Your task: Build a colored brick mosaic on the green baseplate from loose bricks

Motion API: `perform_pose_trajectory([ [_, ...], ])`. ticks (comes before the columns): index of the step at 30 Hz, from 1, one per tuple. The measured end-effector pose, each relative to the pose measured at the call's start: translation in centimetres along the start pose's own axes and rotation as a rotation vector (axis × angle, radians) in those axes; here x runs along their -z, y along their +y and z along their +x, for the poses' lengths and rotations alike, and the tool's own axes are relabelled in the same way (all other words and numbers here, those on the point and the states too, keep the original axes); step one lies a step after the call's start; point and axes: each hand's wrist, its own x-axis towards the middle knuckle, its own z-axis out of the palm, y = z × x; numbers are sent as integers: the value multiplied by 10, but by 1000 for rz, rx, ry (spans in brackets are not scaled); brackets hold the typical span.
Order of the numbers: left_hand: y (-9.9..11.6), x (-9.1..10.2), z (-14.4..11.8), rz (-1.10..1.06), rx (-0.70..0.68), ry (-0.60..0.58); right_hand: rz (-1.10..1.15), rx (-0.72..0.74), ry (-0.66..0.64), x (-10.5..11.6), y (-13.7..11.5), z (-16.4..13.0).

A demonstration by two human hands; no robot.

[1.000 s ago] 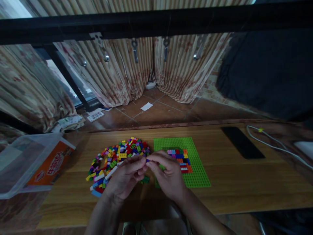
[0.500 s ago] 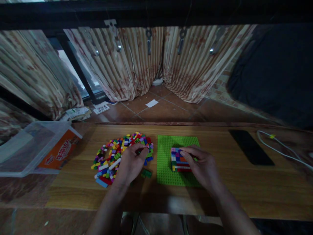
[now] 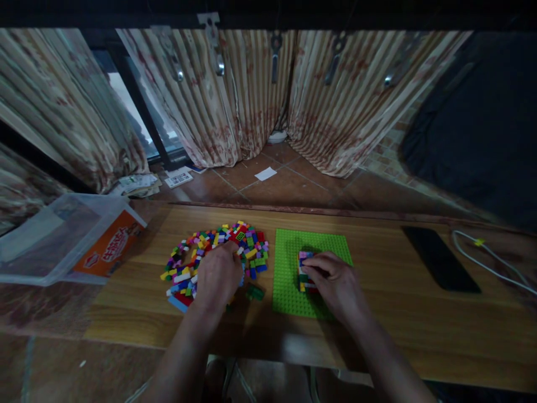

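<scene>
My left hand (image 3: 220,274) is over the near right part of a pile of small coloured toy bricks (image 3: 201,240). Its fingers are curled down among the bricks, and the tips are mostly hidden. On a green studded baseplate (image 3: 289,296) sits a low block built of multicoloured bricks (image 3: 302,280). My right hand (image 3: 338,282) covers much of that block. Thumb and forefinger come together at its upper left part; anything between them is too small to make out. A dark green brick piece (image 3: 254,291) lies apart between pile and baseplate.
A clear plastic box (image 3: 54,240) with an orange label stands at the table's left end. Right of the baseplate lie a flat black slab (image 3: 440,260) and a white cable (image 3: 490,257). Beyond the wooden table (image 3: 386,330) hang striped curtains (image 3: 247,101).
My left hand has moved left and down into the brick pile. My right thumb and forefinger have shifted toward the block's left edge, covering more of it. The whole view has tilted slightly.
</scene>
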Motion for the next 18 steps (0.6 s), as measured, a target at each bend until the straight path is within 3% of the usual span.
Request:
perform_pose_trajectory([
  [11, 4, 2, -4, 4, 15, -14, 8, -14, 67, -1, -2, 0],
  [18, 6, 2, -5, -50, -4, -40, -24, 18, 40, -1, 1, 0],
])
